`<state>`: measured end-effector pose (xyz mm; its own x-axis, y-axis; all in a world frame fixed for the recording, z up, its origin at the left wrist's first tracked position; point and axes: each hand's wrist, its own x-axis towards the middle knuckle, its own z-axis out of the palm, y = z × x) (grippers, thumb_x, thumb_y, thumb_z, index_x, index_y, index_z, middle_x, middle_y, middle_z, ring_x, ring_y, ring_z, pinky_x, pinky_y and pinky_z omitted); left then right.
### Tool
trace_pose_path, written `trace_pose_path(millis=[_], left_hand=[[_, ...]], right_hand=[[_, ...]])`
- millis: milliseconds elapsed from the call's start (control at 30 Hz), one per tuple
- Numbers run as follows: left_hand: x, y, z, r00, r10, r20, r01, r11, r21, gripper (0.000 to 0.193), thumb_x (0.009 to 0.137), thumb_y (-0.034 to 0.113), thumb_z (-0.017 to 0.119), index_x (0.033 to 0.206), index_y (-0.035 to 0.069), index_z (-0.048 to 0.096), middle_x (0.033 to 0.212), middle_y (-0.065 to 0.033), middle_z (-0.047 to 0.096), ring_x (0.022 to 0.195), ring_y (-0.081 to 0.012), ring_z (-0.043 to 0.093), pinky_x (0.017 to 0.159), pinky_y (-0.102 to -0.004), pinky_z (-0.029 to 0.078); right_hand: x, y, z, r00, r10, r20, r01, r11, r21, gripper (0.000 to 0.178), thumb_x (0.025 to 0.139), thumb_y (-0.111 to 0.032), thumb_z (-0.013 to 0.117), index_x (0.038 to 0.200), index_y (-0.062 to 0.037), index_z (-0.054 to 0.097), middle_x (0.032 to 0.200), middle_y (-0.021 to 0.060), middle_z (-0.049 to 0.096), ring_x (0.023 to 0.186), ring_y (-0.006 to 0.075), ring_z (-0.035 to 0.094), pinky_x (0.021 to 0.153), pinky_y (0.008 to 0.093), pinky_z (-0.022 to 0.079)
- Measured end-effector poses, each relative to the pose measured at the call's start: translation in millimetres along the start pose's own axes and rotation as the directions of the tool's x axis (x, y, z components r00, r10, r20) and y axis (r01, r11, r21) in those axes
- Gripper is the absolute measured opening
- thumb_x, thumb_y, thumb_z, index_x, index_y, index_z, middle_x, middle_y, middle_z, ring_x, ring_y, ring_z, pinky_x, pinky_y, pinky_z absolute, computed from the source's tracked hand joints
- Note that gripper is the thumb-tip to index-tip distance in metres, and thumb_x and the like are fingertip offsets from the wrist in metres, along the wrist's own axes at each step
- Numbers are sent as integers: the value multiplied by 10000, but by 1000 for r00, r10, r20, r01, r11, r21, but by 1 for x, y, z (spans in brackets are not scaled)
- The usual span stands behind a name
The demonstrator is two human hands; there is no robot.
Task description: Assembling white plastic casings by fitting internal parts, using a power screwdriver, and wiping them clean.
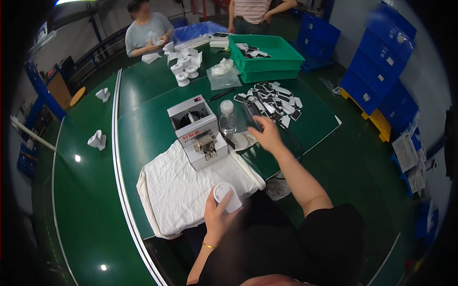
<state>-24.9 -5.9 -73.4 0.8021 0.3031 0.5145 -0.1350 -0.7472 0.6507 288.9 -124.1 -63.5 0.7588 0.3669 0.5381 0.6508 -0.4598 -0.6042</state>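
In my left hand (215,220) is a white plastic housing (232,202) with a rounded end, gripped by its sides above the near edge of a white cloth (179,183). My right hand (268,136) reaches forward to the right of a light grey screw feeder (194,126). Between its thumb and fingers is the end of a dark, elongated tool (251,112), too blurred to name exactly. The feeder has an open top and a metal mechanism at its front. Just left of the dark tool stands a clear bottle (228,121) with a white top.
Small black-and-white parts (276,102) lie heaped beyond my right hand, before stacked green crates (267,59). White housings (183,71) stand farther back on the green table (148,114). Two people are across the table; one handles a white part. Blue bins (377,71) stand right.
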Motion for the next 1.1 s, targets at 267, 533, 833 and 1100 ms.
trace_pose_path(millis=[267,533,833,1100], left_hand=[[22,9,-24,792,-595,135,447,416,-792,640,836,18,707,1424,-54,466,1353,-153,565,1155,-190,577,993,-314,458],[26,23,-51,804,-585,-112,252,504,-826,597,837,-47,626,1418,-43,486,1339,-134,561,1139,-174,561,1004,-304,438],[36,33,-70,927,-341,-158,129,683,-719,1236,708,84,851,1583,107,-22,1388,-190,463,1250,-293,519,1059,-411,419],[46,32,-71,943,-230,-242,85,867,-491,1270,643,102,907,1572,73,41,1326,-196,499,1223,-299,540,1027,-419,457]], right_hand=[[-95,-103,-30,792,62,607,-424,770,476,394,809,-225,818,1119,-18,691,1060,100,713,961,131,651,836,298,513],[-121,-153,-19,669,-217,710,-461,629,626,489,872,-238,783,1239,-8,556,991,35,654,911,105,591,819,280,501],[-135,-130,7,625,-242,743,-655,357,667,545,919,-31,677,1402,-38,424,1173,60,615,1029,149,619,907,325,519],[-125,-134,-1,640,-289,712,-645,301,702,486,966,-37,605,1410,-33,408,1262,51,562,1157,127,544,1013,299,442]])
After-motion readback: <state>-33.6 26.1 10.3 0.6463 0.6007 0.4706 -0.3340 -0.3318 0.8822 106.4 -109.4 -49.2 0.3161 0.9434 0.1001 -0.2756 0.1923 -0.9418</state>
